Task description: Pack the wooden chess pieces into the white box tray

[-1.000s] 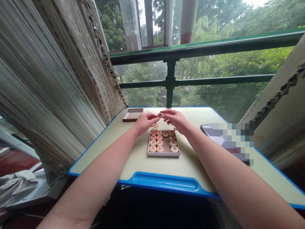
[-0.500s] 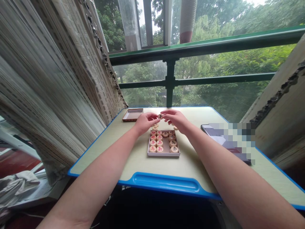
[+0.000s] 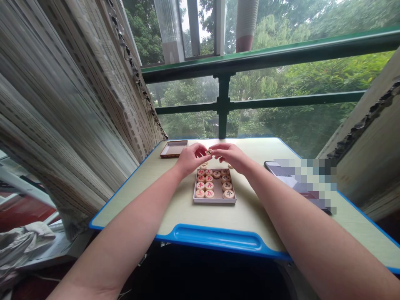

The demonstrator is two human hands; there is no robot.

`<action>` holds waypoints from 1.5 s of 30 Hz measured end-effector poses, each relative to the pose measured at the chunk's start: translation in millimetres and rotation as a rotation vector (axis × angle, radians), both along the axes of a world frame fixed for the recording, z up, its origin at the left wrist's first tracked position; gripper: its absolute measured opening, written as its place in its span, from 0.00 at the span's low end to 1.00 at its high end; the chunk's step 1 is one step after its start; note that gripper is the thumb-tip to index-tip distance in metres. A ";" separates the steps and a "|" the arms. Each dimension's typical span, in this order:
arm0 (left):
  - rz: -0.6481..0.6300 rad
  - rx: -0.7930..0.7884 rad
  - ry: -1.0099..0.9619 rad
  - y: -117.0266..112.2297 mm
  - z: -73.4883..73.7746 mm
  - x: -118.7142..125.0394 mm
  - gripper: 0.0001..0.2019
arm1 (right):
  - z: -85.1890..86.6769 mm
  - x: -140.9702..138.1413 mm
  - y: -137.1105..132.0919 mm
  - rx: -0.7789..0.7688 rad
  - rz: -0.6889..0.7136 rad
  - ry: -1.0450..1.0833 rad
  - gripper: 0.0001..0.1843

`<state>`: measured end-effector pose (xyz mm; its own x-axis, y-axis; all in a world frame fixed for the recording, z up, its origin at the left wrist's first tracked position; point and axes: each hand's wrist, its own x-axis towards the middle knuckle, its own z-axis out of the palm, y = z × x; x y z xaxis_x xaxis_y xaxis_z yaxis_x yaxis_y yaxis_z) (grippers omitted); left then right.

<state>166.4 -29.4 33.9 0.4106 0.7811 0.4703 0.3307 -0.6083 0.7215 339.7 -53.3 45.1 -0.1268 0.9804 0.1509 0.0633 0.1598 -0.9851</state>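
Between my two hands, above the far side of the box, is a round wooden Chinese chess piece [image 3: 209, 152] with a black character. My left hand [image 3: 193, 157] pinches it from the left, and the fingers of my right hand [image 3: 227, 153] grip it from the right. Below them lies a shallow open box [image 3: 214, 201]. Red-marked pieces [image 3: 209, 186] fill two columns on its left, while black-marked pieces [image 3: 227, 186] run down its right side, with one more at the top middle. A loose piece [image 3: 203, 166] lies just beyond the box, partly behind my left hand.
The box lid [image 3: 173, 149] lies at the table's far left. A dark-edged tablet or phone [image 3: 290, 179], partly blurred out, rests on the right. A blue tray groove [image 3: 215, 238] lines the near edge of the table [image 3: 140, 200]. Curtains [image 3: 78, 83] hang on the left.
The piece has turned between my fingers, so its character shows at another angle. Both hands stay in nearly the same place, and the view has shifted slightly.
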 end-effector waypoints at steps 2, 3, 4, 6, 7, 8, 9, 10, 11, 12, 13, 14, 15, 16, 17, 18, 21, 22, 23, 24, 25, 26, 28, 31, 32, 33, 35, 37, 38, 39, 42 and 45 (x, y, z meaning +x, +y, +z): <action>-0.025 0.013 0.023 -2.1 1.4 0.3 0.19 | 1.3 -1.1 -0.8 -0.020 0.008 0.015 0.07; -0.038 0.019 0.027 -3.3 2.1 0.6 0.20 | 2.0 -1.6 -1.3 -0.030 0.013 0.023 0.07; -0.049 0.026 0.026 -4.4 2.7 1.0 0.21 | 2.7 -2.1 -1.8 -0.039 0.014 0.032 0.07; -0.065 0.048 0.028 -6.1 3.6 2.0 0.20 | 3.7 -2.5 -2.6 -0.055 0.010 0.050 0.09; -0.068 0.060 0.035 -6.5 3.8 2.3 0.18 | 3.8 -2.3 -2.8 -0.063 0.007 0.061 0.11; -0.064 0.074 0.043 -6.7 3.7 2.6 0.17 | 3.5 -2.0 -2.8 -0.073 0.005 0.073 0.13; -0.051 0.090 0.051 -6.6 3.5 2.8 0.16 | 3.0 -1.5 -2.7 -0.082 0.005 0.083 0.14; -0.029 0.107 0.059 -6.3 3.1 2.8 0.16 | 2.3 -0.9 -2.5 -0.087 0.007 0.089 0.13; -0.004 0.121 0.070 -6.0 2.6 2.7 0.16 | 1.6 -0.2 -2.3 -0.087 0.014 0.089 0.12; 0.021 0.134 0.079 -5.8 2.1 2.6 0.17 | 1.0 0.4 -2.1 -0.082 0.023 0.081 0.10; 0.043 0.144 0.090 -5.6 1.6 2.5 0.17 | 0.6 1.0 -2.2 -0.073 0.032 0.066 0.08; 0.059 0.153 0.103 -5.6 1.2 2.5 0.17 | 0.4 1.3 -2.4 -0.060 0.039 0.047 0.06; 0.071 0.162 0.115 -5.6 0.9 2.6 0.17 | 0.6 1.5 -2.8 -0.045 0.044 0.025 0.05; 0.081 0.171 0.126 -5.8 0.6 2.7 0.17 | 1.1 1.5 -3.3 -0.031 0.047 0.005 0.04; 0.089 0.180 0.134 -6.0 0.3 3.0 0.17 | 1.8 1.3 -3.9 -0.021 0.045 -0.013 0.04; 0.096 0.187 0.140 -6.2 0.1 3.4 0.17 | 2.7 1.1 -4.5 -0.015 0.038 -0.029 0.04; 0.086 0.192 0.148 -7.2 -0.7 4.7 0.18 | 5.6 0.5 -5.5 -0.020 0.007 -0.081 0.03; 0.071 0.187 0.145 -7.6 -1.0 5.1 0.18 | 6.4 0.8 -5.4 -0.023 -0.006 -0.092 0.03; 0.052 0.179 0.137 -7.9 -1.2 5.5 0.18 | 6.9 1.3 -5.2 -0.025 -0.016 -0.096 0.02; 0.030 0.168 0.126 -8.1 -1.6 5.9 0.17 | 7.1 2.1 -4.8 -0.026 -0.022 -0.092 0.02; 0.007 0.157 0.115 -8.2 -1.9 6.2 0.17 | 7.0 3.1 -4.3 -0.027 -0.026 -0.084 0.02; -0.014 0.148 0.103 -8.0 -2.3 6.5 0.16 | 6.7 4.3 -3.7 -0.029 -0.027 -0.074 0.02; -0.042 0.144 0.084 -7.1 -3.3 7.1 0.13 | 5.4 6.9 -2.3 -0.031 -0.021 -0.065 0.03; -0.041 0.151 0.071 -5.6 -4.6 7.8 0.11 | 2.3 10.9 0.1 -0.033 -0.011 -0.065 0.04; -0.036 0.150 0.073 -5.3 -4.9 7.9 0.12 | 1.1 12.2 1.0 -0.034 -0.011 -0.064 0.05; -0.032 0.146 0.080 -5.2 -5.1 7.9 0.12 | 0.0 13.5 1.8 -0.035 -0.012 -0.064 0.05; -0.025 0.144 0.102 -5.3 -5.4 8.0 0.13 | -1.9 16.3 3.4 -0.041 -0.002 -0.076 0.06; -0.011 0.147 0.130 -5.5 -5.9 8.0 0.14 | -2.9 19.0 4.2 -0.050 0.026 -0.113 0.06; -0.003 0.147 0.142 -5.5 -6.3 8.1 0.14 | -3.0 20.3 4.3 -0.057 0.043 -0.137 0.06; 0.002 0.144 0.154 -5.6 -6.7 8.2 0.15 | -2.7 21.4 4.1 -0.065 0.057 -0.162 0.06; -0.017 0.108 0.178 -6.3 -7.1 8.4 0.16 | -0.3 23.3 2.7 -0.104 0.066 -0.248 0.05; -0.051 0.043 0.218 -7.5 -5.5 8.3 0.15 | 2.3 22.9 0.6 -0.142 0.064 -0.369 0.05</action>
<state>174.6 -36.9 28.4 0.5444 0.7382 0.3985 0.4443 -0.6566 0.6095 362.6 -52.7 47.4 -0.2090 0.9765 -0.0524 0.4115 0.0392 -0.9106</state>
